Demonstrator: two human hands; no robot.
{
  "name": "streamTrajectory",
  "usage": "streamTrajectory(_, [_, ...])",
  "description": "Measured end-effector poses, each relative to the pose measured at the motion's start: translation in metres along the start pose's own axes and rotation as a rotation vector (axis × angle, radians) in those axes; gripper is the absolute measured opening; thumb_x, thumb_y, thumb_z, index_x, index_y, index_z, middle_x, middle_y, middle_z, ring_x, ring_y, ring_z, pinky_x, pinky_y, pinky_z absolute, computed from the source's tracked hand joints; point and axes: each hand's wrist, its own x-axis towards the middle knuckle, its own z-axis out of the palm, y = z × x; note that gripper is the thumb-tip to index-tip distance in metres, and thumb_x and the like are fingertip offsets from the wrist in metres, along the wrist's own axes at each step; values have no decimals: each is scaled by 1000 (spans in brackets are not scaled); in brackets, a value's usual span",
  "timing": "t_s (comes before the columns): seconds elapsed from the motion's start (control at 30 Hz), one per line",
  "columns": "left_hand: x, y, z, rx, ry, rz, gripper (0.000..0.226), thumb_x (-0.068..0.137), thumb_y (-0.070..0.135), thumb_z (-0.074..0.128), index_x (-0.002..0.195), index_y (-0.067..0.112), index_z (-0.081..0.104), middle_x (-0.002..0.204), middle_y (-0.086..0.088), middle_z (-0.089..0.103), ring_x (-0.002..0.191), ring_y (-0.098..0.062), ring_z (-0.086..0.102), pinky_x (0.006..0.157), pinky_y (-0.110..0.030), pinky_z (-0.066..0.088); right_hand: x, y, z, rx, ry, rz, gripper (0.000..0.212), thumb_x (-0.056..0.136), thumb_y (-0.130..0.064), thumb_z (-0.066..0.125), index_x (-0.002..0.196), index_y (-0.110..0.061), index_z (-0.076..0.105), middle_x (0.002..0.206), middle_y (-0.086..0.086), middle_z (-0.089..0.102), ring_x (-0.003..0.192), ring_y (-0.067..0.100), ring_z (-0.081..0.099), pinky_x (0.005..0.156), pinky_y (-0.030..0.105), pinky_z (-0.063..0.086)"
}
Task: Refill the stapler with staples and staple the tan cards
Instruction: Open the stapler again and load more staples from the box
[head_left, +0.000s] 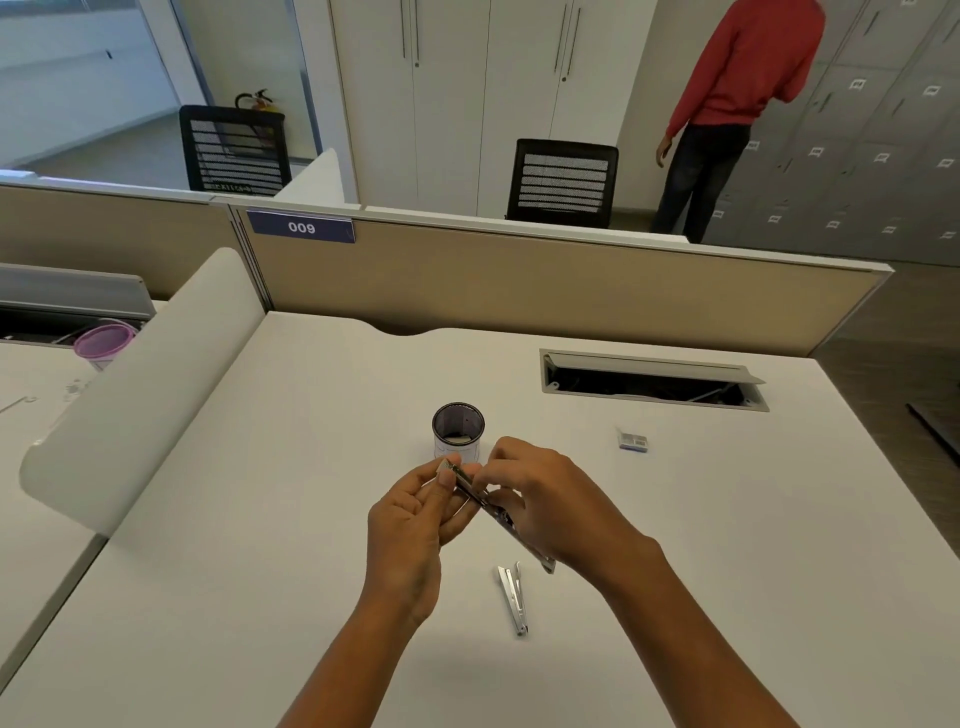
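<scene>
Both hands hold a slim metal stapler above the middle of the white desk. My left hand pinches its far end between thumb and fingers. My right hand wraps over its near part, fingertips at the top of the stapler. A separate silver metal piece lies flat on the desk just below my hands. A small blue-and-white staple box rests to the right. No tan cards are visible.
A dark mesh cup stands just beyond my hands. An open cable hatch is set in the desk at the back right. A beige partition closes the far edge. A person in red stands at lockers behind.
</scene>
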Motion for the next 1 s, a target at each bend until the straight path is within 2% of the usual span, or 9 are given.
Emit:
streamTrajectory(0.1, [0,-3,-1,0,13,-22,34,91,25,72,121,10,77,112,-17,83,106,-33,81,82,-30,67,3,-1,0,-18,-61,17,19,91,-10,79,105,-23,77,98,-3,62,80,21,62,65,39,57])
streamTrajectory(0.27, [1,-11,-4,-6,32,-60,26,102,17,65,125,8,74,112,-18,83,105,-32,81,81,-30,67,8,1,1,-47,-150,37,22,90,-9,79,105,-25,75,95,-8,54,77,13,53,62,25,44])
streamTrajectory(0.53, [4,-18,-2,-9,46,-124,24,103,15,64,123,5,75,110,-20,82,103,-35,81,81,-33,68,5,-2,-1,-102,-213,106,16,89,-8,78,96,-22,73,97,-6,55,80,18,57,69,37,57])
streamTrajectory(0.7, [4,-21,-2,-29,42,-156,23,104,12,65,123,3,74,109,-22,82,102,-35,82,81,-34,68,5,-2,-5,-115,-245,120,13,90,-10,77,92,-21,72,98,-5,53,82,23,58,66,32,45])
streamTrajectory(0.87, [6,-23,-1,-12,38,-179,23,103,14,66,122,4,75,108,-21,82,102,-35,82,79,-33,68,3,1,-6,-121,-250,111,16,88,-11,79,97,-24,73,97,-5,53,79,21,55,63,30,41])
streamTrajectory(1.0, [6,-25,-2,-4,28,-200,23,103,14,66,122,4,75,108,-21,82,102,-36,82,77,-32,68,4,4,-7,-126,-296,135,25,86,-14,82,102,-30,72,100,-7,55,85,21,62,68,37,57])
